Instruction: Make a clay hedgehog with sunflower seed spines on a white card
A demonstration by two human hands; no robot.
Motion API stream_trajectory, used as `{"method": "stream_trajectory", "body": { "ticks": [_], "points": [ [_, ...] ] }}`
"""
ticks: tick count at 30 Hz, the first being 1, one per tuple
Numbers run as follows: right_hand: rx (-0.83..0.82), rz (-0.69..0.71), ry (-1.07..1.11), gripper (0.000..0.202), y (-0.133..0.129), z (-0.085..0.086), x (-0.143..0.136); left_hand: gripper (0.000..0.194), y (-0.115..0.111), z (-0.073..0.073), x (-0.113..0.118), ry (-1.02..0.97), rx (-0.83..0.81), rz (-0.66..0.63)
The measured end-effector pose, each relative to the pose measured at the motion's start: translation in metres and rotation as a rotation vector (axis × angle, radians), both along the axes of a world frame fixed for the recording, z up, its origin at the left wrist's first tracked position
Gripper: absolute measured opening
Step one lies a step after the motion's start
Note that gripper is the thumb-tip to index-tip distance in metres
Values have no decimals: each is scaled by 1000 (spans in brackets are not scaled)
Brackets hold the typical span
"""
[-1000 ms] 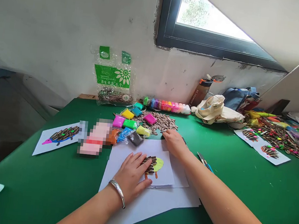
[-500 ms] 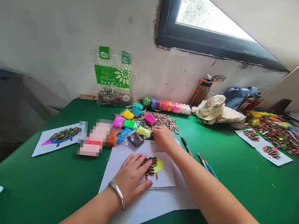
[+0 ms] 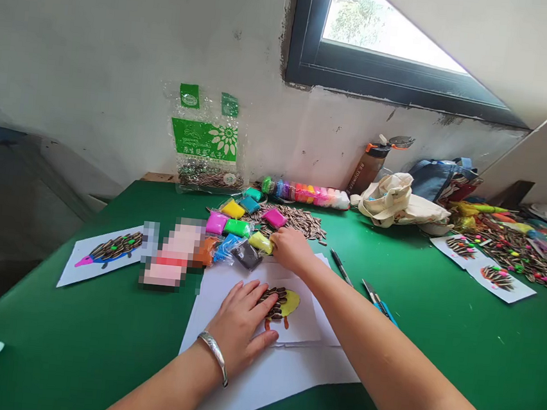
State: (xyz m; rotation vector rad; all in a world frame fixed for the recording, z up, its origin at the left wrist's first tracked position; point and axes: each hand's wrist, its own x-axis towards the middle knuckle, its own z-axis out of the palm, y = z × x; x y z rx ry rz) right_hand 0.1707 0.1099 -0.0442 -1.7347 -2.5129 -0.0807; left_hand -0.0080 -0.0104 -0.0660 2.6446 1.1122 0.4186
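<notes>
My left hand point(image 3: 243, 315) lies flat, fingers spread, on a small white card point(image 3: 305, 327). On the card is a yellow shape point(image 3: 290, 303) with orange legs, partly covered in sunflower seeds point(image 3: 273, 311); my fingers hide some of them. Beyond it, my right hand point(image 3: 292, 249) has its fingers curled at the right edge of a pale yellow clay packet point(image 3: 261, 242), seemingly pinching its wrapper. Around that packet lie a black packet point(image 3: 246, 254), a green packet point(image 3: 237, 228) and a magenta packet point(image 3: 275, 217). Loose sunflower seeds point(image 3: 301, 222) are heaped behind.
White paper sheets point(image 3: 255, 396) lie under the card. A pen point(image 3: 342, 266) and a blue-handled cutter point(image 3: 380, 302) lie to the right. At the left is a seed hedgehog picture point(image 3: 109, 250). A seed bag point(image 3: 206, 147), bottle point(image 3: 368, 169) and cloth bag point(image 3: 390, 203) stand along the wall.
My right hand has shifted slightly left, closer against the pale yellow packet, which has barely moved. My left hand stays on the card.
</notes>
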Motion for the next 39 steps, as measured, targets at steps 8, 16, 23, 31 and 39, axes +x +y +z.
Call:
{"method": "stream_trajectory", "body": {
  "ticks": [8, 16, 23, 31, 39],
  "points": [
    [-47, 14, -27, 18, -4, 4, -9, 52, 0, 0, 0, -24, 10, 3],
    [40, -68, 85, 19, -27, 10, 12, 53, 0, -1, 0, -2, 6, 1],
    [96, -127, 798, 16, -114, 0, 39, 46, -2, -1, -1, -72, 46, -20],
    [88, -63, 779, 17, -143, -16, 21, 38, -3, -1, 0, -87, 82, -22],
    [123, -39, 672, 18, -144, -19, 21, 40, -2, -3, 0, -91, 79, -26]
  ]
}}
